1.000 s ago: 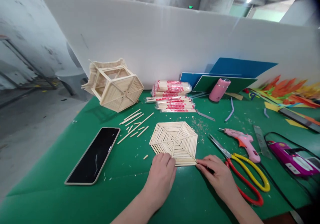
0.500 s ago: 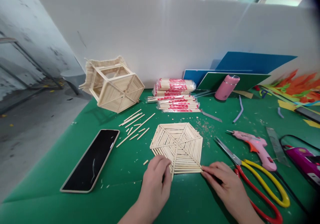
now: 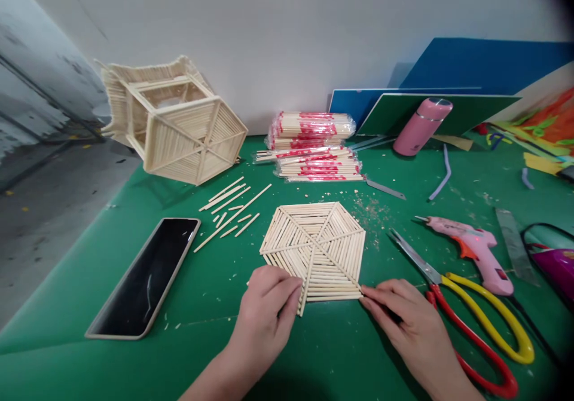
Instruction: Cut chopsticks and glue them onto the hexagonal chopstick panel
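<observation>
A flat hexagonal panel of wooden sticks lies on the green table, with spokes meeting at its middle. My left hand is closed at the panel's lower left edge, thumb and forefinger pinched by the end of a spoke. What lies between those fingertips is hidden. At the lower right corner, my right hand pinches the end of the outermost wooden stick on the near side. Behind to the left rests a wooden stick lantern-like frame, tipped on its side.
Loose cut sticks and a phone lie to the left. Wrapped stick bundles sit at the back. To the right are scissors, a pink glue gun, a metal ruler and a pink bottle.
The view has tilted down and come closer. My left hand has shifted slightly left along the panel's edge; my right hand stays at the lower right corner.
</observation>
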{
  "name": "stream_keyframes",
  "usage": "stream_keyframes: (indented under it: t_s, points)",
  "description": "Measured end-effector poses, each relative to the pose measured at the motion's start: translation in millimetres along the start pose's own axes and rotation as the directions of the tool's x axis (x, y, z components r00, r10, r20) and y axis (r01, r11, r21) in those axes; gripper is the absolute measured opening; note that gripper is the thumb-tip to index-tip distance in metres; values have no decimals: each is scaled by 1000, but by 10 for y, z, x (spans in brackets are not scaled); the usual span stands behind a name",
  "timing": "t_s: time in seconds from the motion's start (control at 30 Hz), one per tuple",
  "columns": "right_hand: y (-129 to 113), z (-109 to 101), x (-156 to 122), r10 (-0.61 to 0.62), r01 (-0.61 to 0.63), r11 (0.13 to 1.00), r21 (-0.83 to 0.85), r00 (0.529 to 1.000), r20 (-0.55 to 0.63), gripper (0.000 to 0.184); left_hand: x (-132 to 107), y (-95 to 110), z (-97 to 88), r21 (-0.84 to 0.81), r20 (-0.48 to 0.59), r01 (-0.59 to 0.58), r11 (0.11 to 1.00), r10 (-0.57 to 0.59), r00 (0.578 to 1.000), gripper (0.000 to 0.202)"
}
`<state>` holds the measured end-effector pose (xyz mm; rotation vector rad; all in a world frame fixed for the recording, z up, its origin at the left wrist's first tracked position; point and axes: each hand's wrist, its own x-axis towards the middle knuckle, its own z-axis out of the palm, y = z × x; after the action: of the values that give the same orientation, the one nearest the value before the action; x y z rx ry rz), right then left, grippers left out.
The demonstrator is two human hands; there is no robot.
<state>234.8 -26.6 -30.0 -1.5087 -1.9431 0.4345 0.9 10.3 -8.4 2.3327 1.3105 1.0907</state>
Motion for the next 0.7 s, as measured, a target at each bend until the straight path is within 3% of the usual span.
stream_keyframes:
  t_s: [0.2,0.47,0.57,0.7]
  points:
    - [-11,-17,11,15,-15,1000,-17,1000,10,17,23,34,-3,-42,122,-19,999,24,992,15]
    - [-19,-22,28,14,-14,999,-34,1000,7,17,-25,34,0,-41,126,-3,999,9,992,24]
    - [-25,-18,39,16,-16,999,-35,1000,8,16,-34,15,8,-39,138,-66,997,71,988,26]
    - [-66,-16,54,12,-12,999,-38,1000,-4,16,24,-2,79,49,134,-239,970,231,964,23]
